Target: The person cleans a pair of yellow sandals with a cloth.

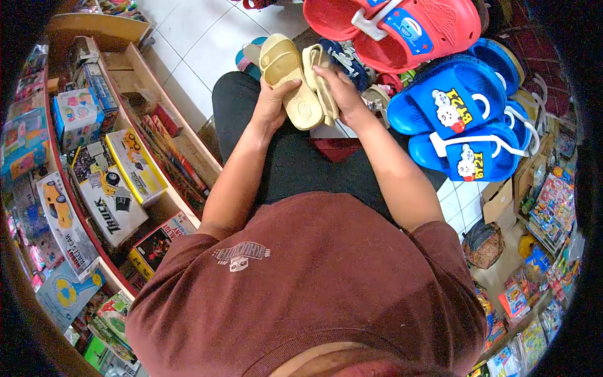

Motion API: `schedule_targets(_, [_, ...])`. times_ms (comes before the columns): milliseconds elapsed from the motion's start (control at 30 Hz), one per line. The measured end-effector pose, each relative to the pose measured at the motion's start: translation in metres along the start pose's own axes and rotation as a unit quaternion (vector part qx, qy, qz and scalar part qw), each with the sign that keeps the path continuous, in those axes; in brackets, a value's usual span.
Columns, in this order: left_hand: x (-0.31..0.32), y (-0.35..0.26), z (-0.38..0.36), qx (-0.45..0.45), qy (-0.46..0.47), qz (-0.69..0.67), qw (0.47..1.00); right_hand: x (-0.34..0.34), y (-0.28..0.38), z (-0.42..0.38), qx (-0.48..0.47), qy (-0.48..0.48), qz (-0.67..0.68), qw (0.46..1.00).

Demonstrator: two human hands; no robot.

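Note:
Over my lap I hold a pair of pale yellow sandals. My left hand [271, 103] grips the left sandal [306, 108], its footbed facing up and its straps at the far end, with my thumb on the footbed. Beside it, my right hand [342, 94] is closed round the other sandal [319, 60], which is turned on its side against the first. Just right of my right hand lies a dark blue strapped sandal [344, 60], partly hidden.
Blue BT21 slides [461, 107] and red clogs [414, 31] hang at the right on white hooks. Left is a wooden shelf with boxed toys, including a truck box [107, 188]. Packaged goods [553, 207] line the right. White floor tiles [201, 38] show ahead.

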State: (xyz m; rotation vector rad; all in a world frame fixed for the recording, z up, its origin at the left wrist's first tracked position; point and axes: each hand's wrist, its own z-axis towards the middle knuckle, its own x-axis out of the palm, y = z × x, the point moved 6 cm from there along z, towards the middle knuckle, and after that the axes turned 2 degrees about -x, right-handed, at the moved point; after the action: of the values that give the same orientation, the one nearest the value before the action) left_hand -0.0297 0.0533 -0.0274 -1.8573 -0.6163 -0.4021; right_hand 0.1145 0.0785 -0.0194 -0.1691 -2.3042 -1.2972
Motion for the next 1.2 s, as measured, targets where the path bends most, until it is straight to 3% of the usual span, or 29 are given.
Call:
schedule_targets(267, [-0.014,0.009,0.002,-0.05,-0.052,-0.051,0.996,0.013,0.009,-0.004,-0.037,0.032,-0.052,0.997])
schedule_targets(367, [-0.014,0.009,0.0,-0.044,-0.064,-0.045,0.996,0.015,0.008,0.0,-0.095,0.084,-0.209,0.97])
schedule_targets(433, [-0.022,0.013,0.002,-0.04,-0.081,-0.032,0.995,0.017,0.006,0.0,-0.116,0.12,-0.23,0.959])
schedule_targets(533, [-0.035,0.026,0.013,-0.069,-0.001,-0.099,0.993,0.024,0.007,-0.004,-0.141,0.146,-0.322,0.925])
schedule_targets(633, [-0.051,0.035,0.016,-0.111,-0.06,-0.12,0.985,0.03,0.026,-0.021,-0.142,0.159,-0.433,0.876])
schedule_targets(700, [-0.048,0.035,0.014,-0.132,-0.094,-0.12,0.979,0.028,0.033,-0.025,-0.185,0.12,-0.44,0.87])
schedule_targets(767, [-0.019,0.018,0.003,-0.172,-0.034,-0.132,0.976,0.027,0.042,-0.026,-0.265,0.069,-0.461,0.844])
schedule_targets(867, [0.008,0.005,-0.009,-0.17,0.028,-0.118,0.978,0.025,0.042,-0.024,-0.254,0.061,-0.51,0.819])
schedule_targets(900, [0.014,0.003,-0.012,-0.164,0.042,-0.099,0.981,0.028,0.042,-0.024,-0.297,0.035,-0.507,0.808])
schedule_targets(1000, [0.015,0.009,-0.015,-0.162,0.032,-0.072,0.984,0.023,0.036,-0.021,-0.227,-0.002,-0.544,0.808])
schedule_targets(1100, [0.015,0.004,-0.013,-0.123,0.031,-0.103,0.987,0.03,0.034,-0.024,-0.199,0.068,-0.556,0.804])
schedule_targets(1200, [-0.004,0.0,0.002,-0.082,-0.002,-0.162,0.983,0.037,0.028,-0.032,-0.112,0.162,-0.543,0.817])
